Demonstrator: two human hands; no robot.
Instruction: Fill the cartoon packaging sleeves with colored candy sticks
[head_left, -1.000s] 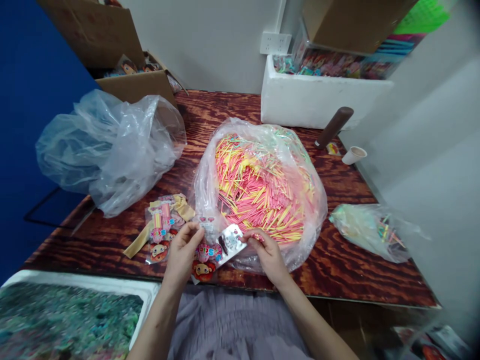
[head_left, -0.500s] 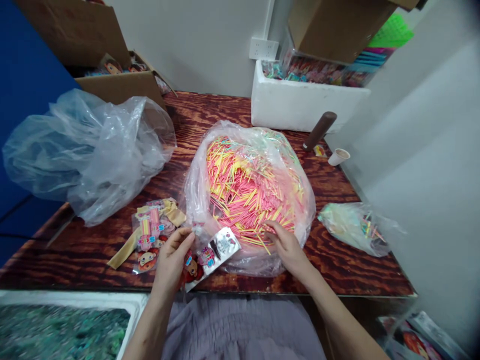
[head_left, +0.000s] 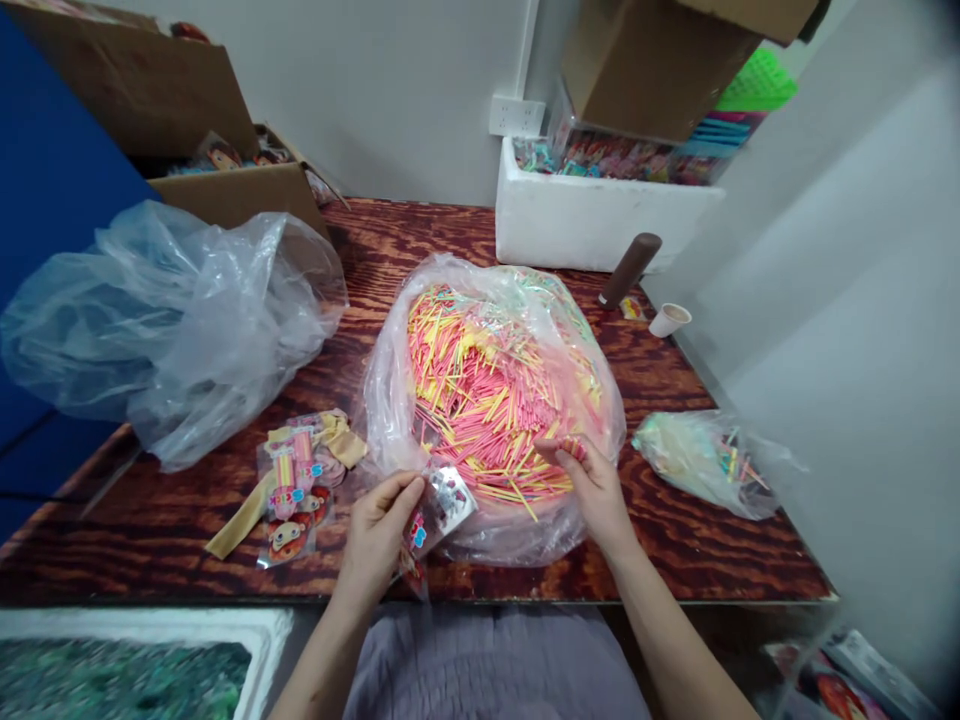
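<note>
A large clear plastic bag (head_left: 386,400) lies open in front of me, full of thin pink and yellow sticks (head_left: 495,400). My right hand (head_left: 596,490) is over its right front part, fingers curled round a small bunch of pink sticks (head_left: 574,447). My left hand (head_left: 382,530) pinches a small printed plastic packet (head_left: 418,535) by the bag's front left edge. Against that packet lies a silvery printed piece (head_left: 452,500); whether they are joined I cannot tell. Left of my left hand, several filled packets (head_left: 289,500) with cartoon faces lie beside tan strips (head_left: 244,515).
Crumpled clear plastic (head_left: 217,320) and an open carton (head_left: 247,195) stand at the left. A white foam box (head_left: 600,220) is at the back, near a brown cylinder (head_left: 630,270) and a paper cup (head_left: 670,319). Another small bag (head_left: 697,460) lies right. A foam tub (head_left: 270,640) sits below the table's front left.
My left hand has moved right, its fingers now at the printed packet's top. My right hand has turned and lifted slightly, and a bunch of pink sticks now shows in its fingers.
</note>
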